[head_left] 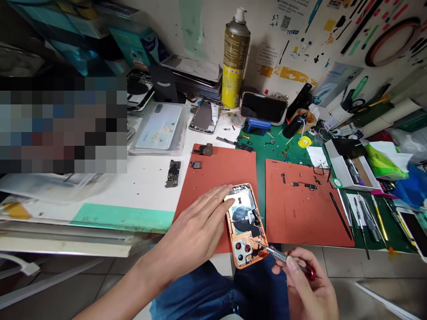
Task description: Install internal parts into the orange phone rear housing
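Here's the person's left hand (200, 218), fingers lying together along the left rim of an orange-edged, rectangular phone housing (245, 222); the thumb is out of sight, so whether it grips from beneath I cannot tell. The housing sits at the tabletop's near edge, its lower end out over the blue-trousered lap (213, 289). Over to the right hand (305, 273): thumb and fingers pinch a slim silver metal screwdriver with a red end (278, 255), its grip partly covered. That fine tip reaches over the housing near the camera openings, but contact is too small to make out. Up left, a pixelated patch blanks whatever lies there. Far right, a white-framed, dark-screened phone (413, 229) runs close to the picture's edge, partly cut off.
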